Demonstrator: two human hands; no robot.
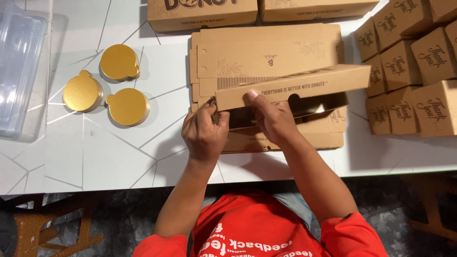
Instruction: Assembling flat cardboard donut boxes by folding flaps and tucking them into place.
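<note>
Half-folded box (290, 90) over flat carton stack (266, 52); round boards (119, 62) left, small boxes (409, 71) right

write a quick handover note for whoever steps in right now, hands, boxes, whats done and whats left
Left hand: gripping the near left end of the long kraft box, fingers at its corner.
Right hand: holding the same box, thumb pressed on its front panel.
The box is raised over the stack of flat box blanks, partly formed, its inside still open.
Done: small folded boxes grouped at right; two long finished boxes along the far edge.
Left: this box is not closed; flat blanks remain.
Three stacks of gold round boards lie untouched at left, beside a clear plastic bin.
</note>
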